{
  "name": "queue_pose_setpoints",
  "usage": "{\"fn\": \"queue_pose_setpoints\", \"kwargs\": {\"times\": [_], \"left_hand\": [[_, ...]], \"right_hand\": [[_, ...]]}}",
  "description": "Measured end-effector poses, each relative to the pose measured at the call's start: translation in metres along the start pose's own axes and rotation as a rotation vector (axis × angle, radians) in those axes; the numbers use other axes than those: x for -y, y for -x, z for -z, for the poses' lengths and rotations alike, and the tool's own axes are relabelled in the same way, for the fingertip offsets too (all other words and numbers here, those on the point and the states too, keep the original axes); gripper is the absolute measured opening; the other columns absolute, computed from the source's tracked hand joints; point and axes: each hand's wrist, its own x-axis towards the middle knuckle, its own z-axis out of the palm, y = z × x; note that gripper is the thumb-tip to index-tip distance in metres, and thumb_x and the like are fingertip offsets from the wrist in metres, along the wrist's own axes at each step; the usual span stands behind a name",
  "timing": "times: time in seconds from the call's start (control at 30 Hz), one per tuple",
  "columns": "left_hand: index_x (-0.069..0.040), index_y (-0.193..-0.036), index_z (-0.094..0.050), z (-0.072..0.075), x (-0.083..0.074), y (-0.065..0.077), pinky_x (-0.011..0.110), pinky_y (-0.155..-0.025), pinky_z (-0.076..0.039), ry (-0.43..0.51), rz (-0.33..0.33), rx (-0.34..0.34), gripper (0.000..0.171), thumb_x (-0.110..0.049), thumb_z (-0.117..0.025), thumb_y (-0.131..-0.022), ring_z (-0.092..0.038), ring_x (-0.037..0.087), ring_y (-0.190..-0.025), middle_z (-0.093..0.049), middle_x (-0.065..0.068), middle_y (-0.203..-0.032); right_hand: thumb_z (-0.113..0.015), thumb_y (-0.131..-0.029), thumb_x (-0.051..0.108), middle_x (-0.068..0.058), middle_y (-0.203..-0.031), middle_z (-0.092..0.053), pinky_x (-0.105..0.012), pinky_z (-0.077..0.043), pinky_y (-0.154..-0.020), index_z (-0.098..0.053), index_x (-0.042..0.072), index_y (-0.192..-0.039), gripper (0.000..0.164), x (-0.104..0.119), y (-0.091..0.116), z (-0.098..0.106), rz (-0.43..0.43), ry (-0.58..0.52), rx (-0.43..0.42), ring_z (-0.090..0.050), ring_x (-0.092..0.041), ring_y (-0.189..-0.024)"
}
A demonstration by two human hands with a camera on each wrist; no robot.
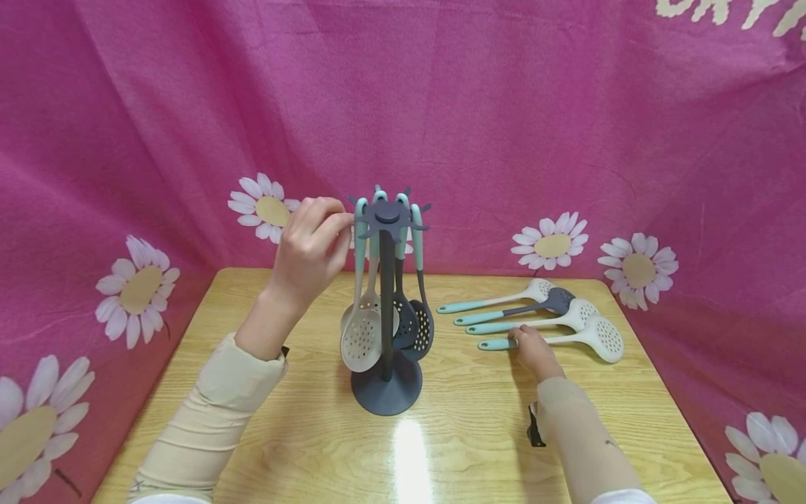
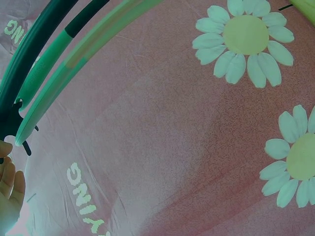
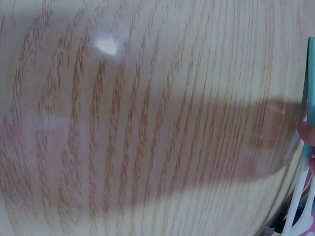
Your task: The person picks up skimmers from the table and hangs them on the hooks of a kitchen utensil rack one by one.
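A dark grey utensil stand (image 1: 386,393) is upright on the table. My left hand (image 1: 311,241) pinches a hook at the left of its top; the left wrist view shows fingertips against the dark top (image 2: 10,122). Light-coloured perforated utensils, such as a skimmer (image 1: 361,341), hang on the stand's left side, and dark ones, such as a skimmer (image 1: 424,336), on its right. All have mint handles. To the right, my right hand (image 1: 538,355) grips the handle of the nearest white skimmer (image 1: 607,339), which lies on the table. Its mint handle (image 3: 312,83) edges into the right wrist view.
Beyond the gripped skimmer lie another white skimmer (image 1: 583,312), a dark slotted utensil (image 1: 559,299) and a pale perforated one (image 1: 540,288), handles pointing left. The wooden table (image 1: 478,434) meets a pink flowered cloth (image 1: 478,140) at its back and sides.
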Motion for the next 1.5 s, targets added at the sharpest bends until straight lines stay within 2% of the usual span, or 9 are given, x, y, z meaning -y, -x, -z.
{"fn": "queue_pose_setpoints", "kwargs": {"times": [0.2,0.6,0.83,1.07,1.13,1.33,1.5], "left_hand": [[0.007,-0.077,-0.061,0.000,0.000,-0.001,0.036,-0.061,-0.043,0.002,-0.003,-0.005,0.008,0.013,-0.059,-0.073,-0.048,0.029,-0.067,-0.055,0.016,-0.077],[0.008,-0.077,-0.061,0.000,0.001,0.001,0.036,-0.061,-0.044,-0.005,-0.002,0.002,0.008,0.014,-0.061,-0.072,-0.049,0.029,-0.067,-0.055,0.016,-0.077],[0.008,-0.077,-0.061,0.000,0.000,0.000,0.036,-0.060,-0.043,-0.003,-0.003,-0.001,0.009,0.015,-0.061,-0.071,-0.049,0.029,-0.067,-0.055,0.016,-0.077],[0.008,-0.077,-0.061,0.000,0.000,0.000,0.036,-0.061,-0.043,-0.006,-0.003,0.002,0.008,0.014,-0.061,-0.072,-0.049,0.029,-0.067,-0.054,0.016,-0.078],[0.007,-0.077,-0.061,0.000,0.000,0.000,0.036,-0.061,-0.043,-0.006,-0.002,0.003,0.008,0.013,-0.061,-0.072,-0.049,0.029,-0.067,-0.055,0.016,-0.078],[0.008,-0.077,-0.061,0.000,0.000,0.000,0.036,-0.061,-0.044,-0.007,-0.006,0.003,0.008,0.014,-0.061,-0.072,-0.049,0.029,-0.067,-0.055,0.016,-0.078],[0.008,-0.078,-0.062,0.001,0.000,0.000,0.036,-0.060,-0.044,-0.012,-0.011,0.006,0.009,0.014,-0.061,-0.071,-0.049,0.029,-0.067,-0.055,0.016,-0.078]], "right_hand": [[-0.053,-0.075,-0.017,-0.016,-0.097,-0.055,-0.047,-0.047,-0.078,-0.062,0.001,-0.096,0.029,0.001,-0.001,-0.002,-0.025,0.020,-0.013,-0.054,-0.037,-0.094],[-0.062,-0.071,-0.014,-0.012,-0.091,-0.055,-0.044,-0.048,-0.073,-0.062,0.006,-0.087,0.026,-0.001,0.002,-0.003,0.094,0.111,-0.075,-0.055,-0.032,-0.088],[-0.065,-0.073,-0.007,-0.009,-0.084,-0.052,-0.042,-0.048,-0.066,-0.064,0.006,-0.095,0.026,-0.007,0.003,0.004,0.181,0.130,-0.127,-0.054,-0.028,-0.079],[-0.057,-0.072,-0.019,-0.015,-0.093,-0.052,-0.044,-0.045,-0.071,-0.059,0.002,-0.112,0.045,-0.010,0.003,0.018,0.203,0.120,-0.167,-0.051,-0.031,-0.086],[-0.056,-0.070,-0.022,-0.015,-0.094,-0.052,-0.044,-0.044,-0.071,-0.058,0.002,-0.114,0.050,-0.010,0.002,0.022,0.207,0.116,-0.207,-0.050,-0.031,-0.086],[-0.055,-0.064,-0.024,-0.017,-0.093,-0.052,-0.046,-0.044,-0.068,-0.057,0.003,-0.110,0.053,-0.008,-0.004,0.036,0.244,0.117,-0.400,-0.051,-0.035,-0.087],[-0.054,-0.064,-0.024,-0.019,-0.095,-0.051,-0.049,-0.043,-0.070,-0.054,0.003,-0.112,0.056,0.004,-0.009,0.054,0.234,0.088,-0.443,-0.049,-0.037,-0.090]]}}
